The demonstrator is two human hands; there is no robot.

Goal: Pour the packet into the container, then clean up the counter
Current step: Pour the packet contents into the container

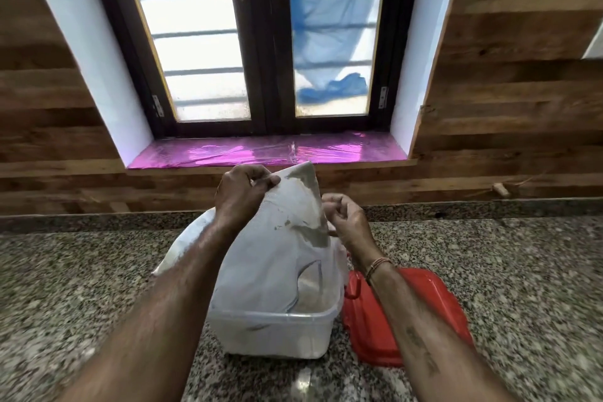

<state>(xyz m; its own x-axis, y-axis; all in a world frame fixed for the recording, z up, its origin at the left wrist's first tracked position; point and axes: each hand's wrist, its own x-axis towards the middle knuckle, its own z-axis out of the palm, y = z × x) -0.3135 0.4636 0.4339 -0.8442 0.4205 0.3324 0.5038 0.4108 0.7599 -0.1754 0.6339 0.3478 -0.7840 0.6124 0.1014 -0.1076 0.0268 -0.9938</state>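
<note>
Packet upended over the container
Both hands (243, 196) (346, 222) pinch the crinkled white packet (287, 238) above the translucent rectangular container (270, 333); glossy red lid (375, 320) beside it on speckled granite surface (81, 271)

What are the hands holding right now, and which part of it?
Both hold the packet, upended over the container. The left hand pinches its raised top edge; the right hand pinches its right side edge.

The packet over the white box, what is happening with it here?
A person holds the packet upended over the container with both hands: the left hand pinches its top corner, the right hand grips its side. Powder is in the container. The red lid lies beside it on the counter.
</note>
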